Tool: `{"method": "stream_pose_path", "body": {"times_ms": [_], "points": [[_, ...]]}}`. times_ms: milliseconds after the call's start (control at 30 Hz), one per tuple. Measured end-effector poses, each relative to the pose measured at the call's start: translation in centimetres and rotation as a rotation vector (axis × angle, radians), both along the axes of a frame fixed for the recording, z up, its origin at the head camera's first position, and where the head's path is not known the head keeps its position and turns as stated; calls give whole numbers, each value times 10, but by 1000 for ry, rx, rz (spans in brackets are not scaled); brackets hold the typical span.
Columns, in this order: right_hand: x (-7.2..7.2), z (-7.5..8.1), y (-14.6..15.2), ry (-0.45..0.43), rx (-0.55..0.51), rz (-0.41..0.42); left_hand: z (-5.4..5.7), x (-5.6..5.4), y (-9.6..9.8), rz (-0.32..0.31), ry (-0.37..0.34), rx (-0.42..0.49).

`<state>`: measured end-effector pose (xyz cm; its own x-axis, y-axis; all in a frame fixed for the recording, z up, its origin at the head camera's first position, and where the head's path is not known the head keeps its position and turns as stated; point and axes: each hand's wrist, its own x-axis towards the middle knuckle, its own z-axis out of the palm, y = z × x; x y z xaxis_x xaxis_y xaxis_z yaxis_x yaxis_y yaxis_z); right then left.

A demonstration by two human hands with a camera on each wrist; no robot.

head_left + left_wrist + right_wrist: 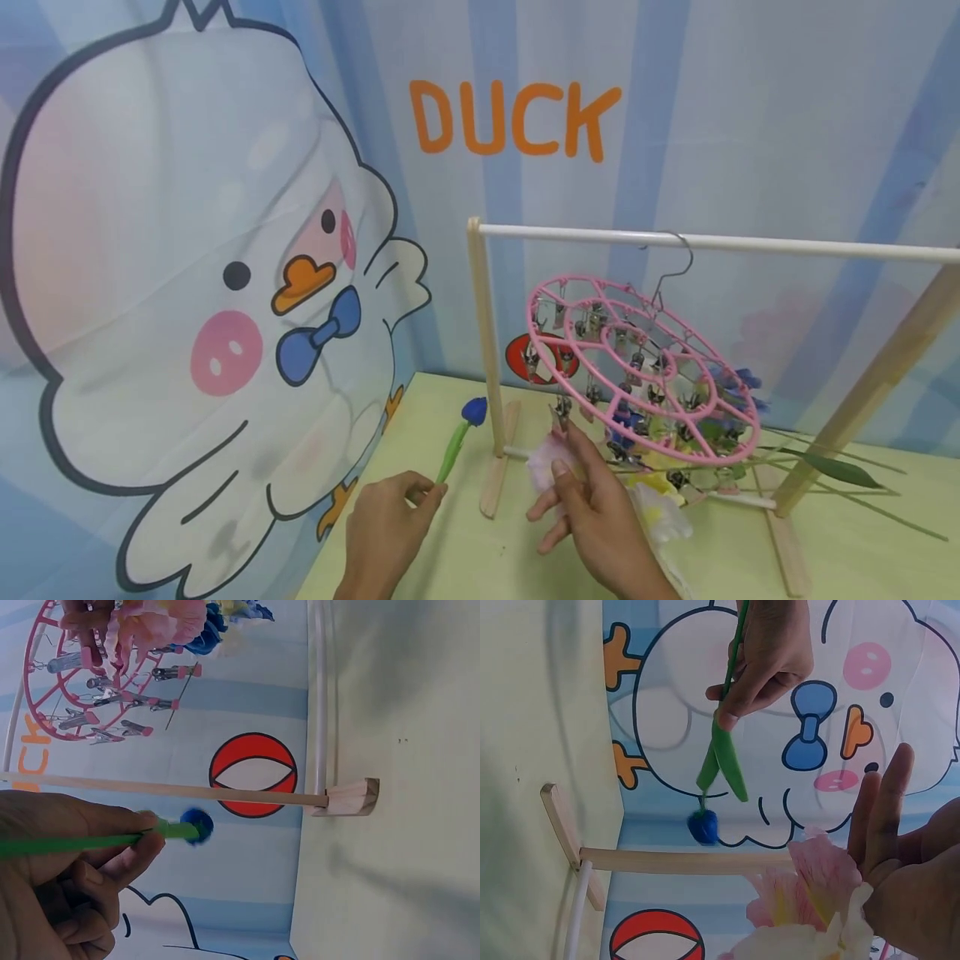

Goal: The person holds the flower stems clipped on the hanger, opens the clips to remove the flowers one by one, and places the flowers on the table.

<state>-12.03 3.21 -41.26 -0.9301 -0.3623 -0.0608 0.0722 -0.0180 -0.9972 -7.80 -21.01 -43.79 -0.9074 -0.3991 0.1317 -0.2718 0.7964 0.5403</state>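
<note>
In the head view, my left hand pinches the green stem of an artificial tulip with a blue bud. The right wrist view shows its long leaf beside the bud. My right hand is at the near-left rim of a round pink clip hanger, its fingers fairly straight and spread. Its index fingertip is right at a metal clip, above a pale pink flower. The right wrist view has pink petals in front of this hand.
The hanger's hook hangs on a white rod between wooden posts. Blue and yellow flowers hang under its right side, with long stems and a leaf reaching right. A duck-print curtain stands behind the pale table.
</note>
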Motion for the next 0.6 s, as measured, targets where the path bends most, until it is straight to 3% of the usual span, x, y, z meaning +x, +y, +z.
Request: {"method": "stream_pose_path", "body": {"times_ms": [267, 600], "points": [[3, -1, -1, 52, -4, -1, -8, -2, -7, 45, -41, -13], [4, -4, -3, 76, 2, 9, -30, -11, -6, 39, 18, 0]]}}
